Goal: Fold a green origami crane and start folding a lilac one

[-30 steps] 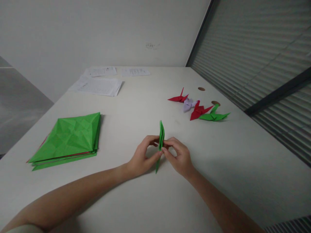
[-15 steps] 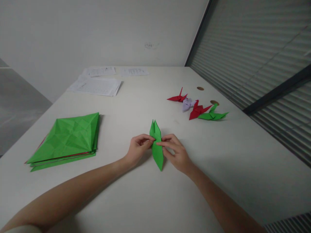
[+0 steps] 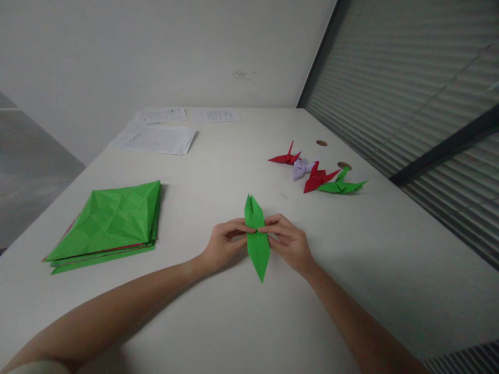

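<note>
One folded green paper, pointed at its near end, is right of the paper stack; left hand and right hand, fingers nearly closed, pinch its opposite edges, the thumbs' grip beneath hard to make out. Four paper cranes sit farther right of the stack; printed sheets lie beyond it.

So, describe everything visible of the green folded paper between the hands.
The green folded paper looks like thin paper creased into a long, narrow diamond. Its far end is split into slim points; its near end tapers to one tip, with a crease along the middle. It points forward over the white table; whether it touches the tabletop is unclear. The left hand and right hand hold it from either side around mid-length.
</note>
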The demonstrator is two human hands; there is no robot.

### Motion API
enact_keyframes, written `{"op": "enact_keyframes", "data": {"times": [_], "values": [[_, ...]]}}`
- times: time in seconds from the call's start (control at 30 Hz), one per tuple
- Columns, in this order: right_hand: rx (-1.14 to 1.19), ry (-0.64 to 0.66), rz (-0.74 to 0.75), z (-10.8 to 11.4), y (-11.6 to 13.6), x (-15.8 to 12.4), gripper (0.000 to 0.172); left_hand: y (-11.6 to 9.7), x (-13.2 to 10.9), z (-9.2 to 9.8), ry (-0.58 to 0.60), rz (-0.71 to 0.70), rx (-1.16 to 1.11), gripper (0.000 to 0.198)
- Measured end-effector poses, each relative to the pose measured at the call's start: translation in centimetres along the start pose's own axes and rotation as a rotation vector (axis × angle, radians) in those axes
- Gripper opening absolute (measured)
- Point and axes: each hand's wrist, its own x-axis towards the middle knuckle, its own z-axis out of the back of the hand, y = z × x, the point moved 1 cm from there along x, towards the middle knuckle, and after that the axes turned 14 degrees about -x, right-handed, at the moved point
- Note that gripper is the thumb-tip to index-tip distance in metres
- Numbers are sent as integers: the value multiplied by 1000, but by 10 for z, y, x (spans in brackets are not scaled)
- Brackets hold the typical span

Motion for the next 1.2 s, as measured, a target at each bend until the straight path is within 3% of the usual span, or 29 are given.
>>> {"op": "enact_keyframes", "data": {"times": [0.3, 0.57, 0.67, 0.83, 1.07, 1.2], "values": [[97, -40, -79, -8, 0, -1, 12, -4, 1, -3, 5, 5, 92, 13], [50, -68, -220, -17, 1, -2, 23, 1, -1, 1, -35, 23, 168, 15], [37, -69, -228, -18, 1, -2, 28, 4, -1, 1, -98, 32, 96, 25], [145, -134, -337, -21, 1, -1, 34, 5, 0, -2, -109, 66, -31, 40], [298, -143, -515, -24, 1, 2, 46, 4, -1, -4, -74, 103, -47, 40], [279, -106, -543, -24, -2, 1, 45, 4, -1, -5, -81, 124, -81, 63]]}}
